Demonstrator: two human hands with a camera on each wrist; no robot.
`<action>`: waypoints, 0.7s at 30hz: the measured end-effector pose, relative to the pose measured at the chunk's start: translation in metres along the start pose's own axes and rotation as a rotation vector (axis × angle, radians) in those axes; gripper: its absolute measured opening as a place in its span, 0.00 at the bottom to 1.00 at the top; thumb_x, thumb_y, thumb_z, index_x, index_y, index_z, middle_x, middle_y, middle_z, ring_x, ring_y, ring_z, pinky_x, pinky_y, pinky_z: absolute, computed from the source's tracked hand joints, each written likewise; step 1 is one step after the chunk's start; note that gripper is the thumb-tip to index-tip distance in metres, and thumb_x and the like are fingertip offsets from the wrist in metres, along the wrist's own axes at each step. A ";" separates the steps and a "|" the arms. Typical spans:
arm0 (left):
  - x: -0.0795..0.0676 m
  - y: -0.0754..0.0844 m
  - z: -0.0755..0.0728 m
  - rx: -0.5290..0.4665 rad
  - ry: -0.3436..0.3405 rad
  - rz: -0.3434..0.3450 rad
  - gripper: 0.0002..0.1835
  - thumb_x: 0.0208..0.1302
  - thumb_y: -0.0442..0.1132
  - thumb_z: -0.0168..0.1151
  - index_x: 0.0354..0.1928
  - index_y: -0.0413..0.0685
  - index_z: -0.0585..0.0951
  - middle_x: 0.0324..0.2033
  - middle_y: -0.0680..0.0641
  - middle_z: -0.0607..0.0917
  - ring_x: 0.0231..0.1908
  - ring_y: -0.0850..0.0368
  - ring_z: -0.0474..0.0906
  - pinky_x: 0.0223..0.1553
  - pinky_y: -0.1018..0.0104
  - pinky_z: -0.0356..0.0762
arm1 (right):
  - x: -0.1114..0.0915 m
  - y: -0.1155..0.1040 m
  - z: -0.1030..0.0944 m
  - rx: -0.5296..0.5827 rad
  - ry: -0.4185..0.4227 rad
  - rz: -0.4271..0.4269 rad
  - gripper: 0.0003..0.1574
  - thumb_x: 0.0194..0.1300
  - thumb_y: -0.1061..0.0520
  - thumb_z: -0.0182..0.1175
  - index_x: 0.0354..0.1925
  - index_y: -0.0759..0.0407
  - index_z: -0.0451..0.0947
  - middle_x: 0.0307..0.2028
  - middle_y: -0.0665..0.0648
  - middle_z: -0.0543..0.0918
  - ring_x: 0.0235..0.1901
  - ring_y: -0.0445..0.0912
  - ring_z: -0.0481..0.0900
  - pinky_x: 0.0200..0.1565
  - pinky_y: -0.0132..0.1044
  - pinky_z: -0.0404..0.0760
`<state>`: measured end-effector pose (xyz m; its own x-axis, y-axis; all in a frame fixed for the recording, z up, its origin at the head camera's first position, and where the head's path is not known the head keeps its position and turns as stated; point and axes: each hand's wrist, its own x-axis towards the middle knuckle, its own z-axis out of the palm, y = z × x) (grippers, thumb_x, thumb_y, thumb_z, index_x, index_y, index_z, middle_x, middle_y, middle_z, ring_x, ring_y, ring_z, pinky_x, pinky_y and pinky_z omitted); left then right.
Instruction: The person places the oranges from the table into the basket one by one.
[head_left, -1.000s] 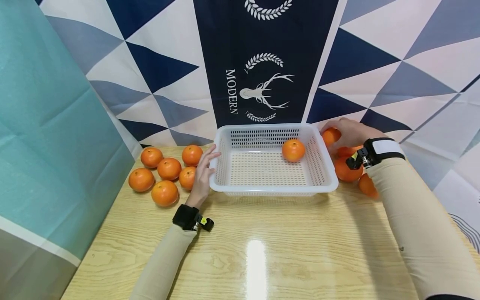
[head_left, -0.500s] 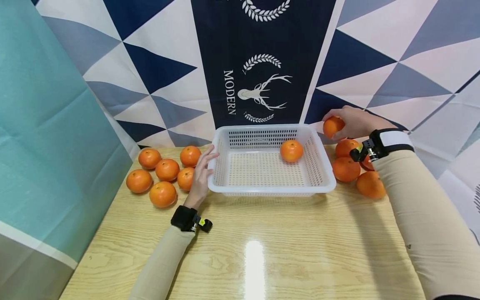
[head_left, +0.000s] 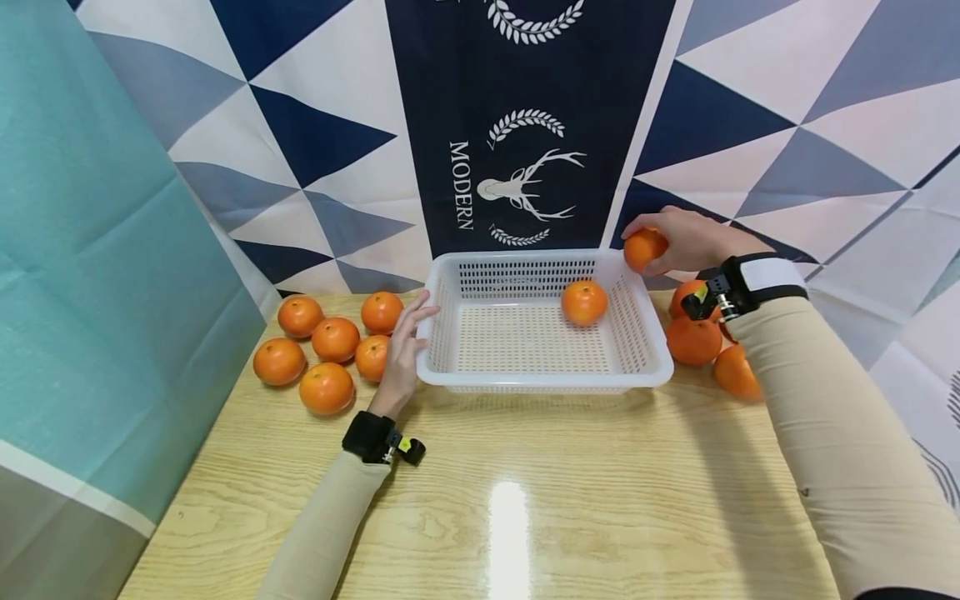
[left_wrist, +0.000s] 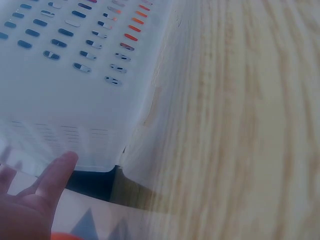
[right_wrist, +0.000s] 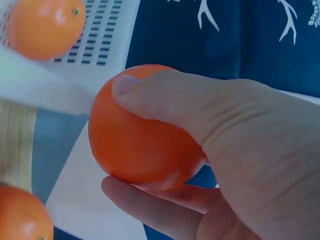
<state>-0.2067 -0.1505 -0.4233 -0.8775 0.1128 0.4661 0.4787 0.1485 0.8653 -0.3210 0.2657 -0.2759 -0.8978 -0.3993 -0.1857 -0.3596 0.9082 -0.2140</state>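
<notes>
A white plastic basket (head_left: 540, 379) with slotted walls stands at the back of the table, one orange mandarin (head_left: 584, 302) inside toward its right end. My right hand (head_left: 686, 237) grips another mandarin (right_wrist: 145, 135) between thumb and fingers, up at the basket's back right corner. At the basket's left end my left hand (head_left: 401, 354) rests against the rim, its fingers extended. In the left wrist view the fingers (left_wrist: 57, 175) touch the basket's outer wall (left_wrist: 60, 105).
Several mandarins (head_left: 327, 388) lie left of the basket, beside the left hand. More mandarins (head_left: 693, 340) sit right of it, partly behind the right wrist. A patterned cloth (head_left: 525, 83) hangs behind the wooden table (head_left: 600, 483).
My right hand has lifted a mandarin from the group on the right and then moved left to the basket's corner. The left hand has stayed at the basket.
</notes>
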 end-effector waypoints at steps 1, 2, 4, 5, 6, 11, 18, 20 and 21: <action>0.000 0.000 0.000 0.003 -0.001 -0.002 0.27 0.60 0.20 0.38 0.62 0.22 0.71 0.74 0.27 0.58 0.75 0.33 0.49 0.73 0.29 0.48 | 0.001 -0.003 0.001 -0.004 0.000 -0.003 0.37 0.60 0.58 0.69 0.66 0.55 0.70 0.57 0.70 0.69 0.52 0.64 0.66 0.53 0.60 0.75; 0.000 0.000 0.000 0.005 -0.001 -0.003 0.27 0.60 0.21 0.38 0.62 0.22 0.71 0.74 0.27 0.58 0.75 0.33 0.49 0.73 0.29 0.48 | 0.002 -0.006 0.001 -0.005 0.002 -0.008 0.37 0.59 0.58 0.69 0.66 0.55 0.70 0.57 0.70 0.69 0.52 0.64 0.66 0.53 0.60 0.75; -0.001 0.000 0.000 0.007 0.000 -0.003 0.27 0.60 0.21 0.39 0.62 0.22 0.71 0.74 0.27 0.58 0.75 0.34 0.49 0.73 0.30 0.48 | 0.005 -0.012 0.002 -0.004 0.005 -0.022 0.38 0.58 0.58 0.69 0.66 0.54 0.70 0.57 0.69 0.69 0.53 0.64 0.66 0.53 0.60 0.75; -0.001 0.000 0.000 0.007 0.001 -0.002 0.27 0.60 0.21 0.39 0.62 0.22 0.71 0.74 0.27 0.58 0.75 0.34 0.49 0.73 0.30 0.48 | 0.006 -0.015 0.003 -0.006 0.008 -0.030 0.37 0.58 0.58 0.69 0.66 0.54 0.71 0.57 0.69 0.70 0.53 0.63 0.66 0.53 0.60 0.75; -0.001 0.000 0.000 0.007 0.001 -0.001 0.27 0.60 0.21 0.39 0.62 0.22 0.71 0.74 0.27 0.58 0.75 0.34 0.49 0.73 0.30 0.48 | 0.008 -0.018 0.003 -0.007 0.010 -0.038 0.37 0.58 0.59 0.69 0.66 0.54 0.71 0.57 0.69 0.70 0.53 0.63 0.66 0.53 0.60 0.75; 0.000 0.000 -0.001 0.001 -0.002 -0.003 0.27 0.60 0.21 0.39 0.62 0.22 0.71 0.74 0.26 0.58 0.75 0.33 0.50 0.72 0.29 0.53 | 0.016 -0.032 0.007 0.006 0.016 -0.055 0.37 0.58 0.59 0.69 0.66 0.54 0.71 0.57 0.69 0.71 0.53 0.63 0.67 0.53 0.59 0.77; 0.001 -0.009 -0.001 -0.019 -0.004 0.006 0.26 0.61 0.20 0.39 0.62 0.22 0.71 0.74 0.27 0.57 0.75 0.34 0.49 0.72 0.29 0.50 | 0.025 -0.051 0.013 0.053 -0.002 -0.075 0.37 0.56 0.60 0.69 0.64 0.51 0.73 0.57 0.66 0.71 0.54 0.61 0.68 0.54 0.58 0.76; 0.002 -0.019 -0.001 -0.017 0.001 0.008 0.26 0.62 0.20 0.39 0.62 0.24 0.71 0.75 0.29 0.58 0.76 0.36 0.50 0.72 0.29 0.51 | 0.028 -0.056 0.014 0.067 -0.012 -0.076 0.36 0.57 0.60 0.69 0.64 0.50 0.73 0.56 0.65 0.70 0.53 0.61 0.68 0.54 0.57 0.75; 0.002 -0.024 -0.001 -0.010 0.006 0.007 0.26 0.62 0.21 0.39 0.63 0.26 0.72 0.75 0.30 0.58 0.76 0.38 0.50 0.72 0.30 0.51 | 0.029 -0.060 0.015 0.074 -0.013 -0.082 0.36 0.57 0.60 0.69 0.64 0.51 0.73 0.56 0.65 0.70 0.53 0.61 0.68 0.54 0.57 0.75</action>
<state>-0.2198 -0.1549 -0.4425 -0.8741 0.1084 0.4735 0.4849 0.1380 0.8636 -0.3222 0.1979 -0.2828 -0.8628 -0.4737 -0.1768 -0.4114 0.8610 -0.2992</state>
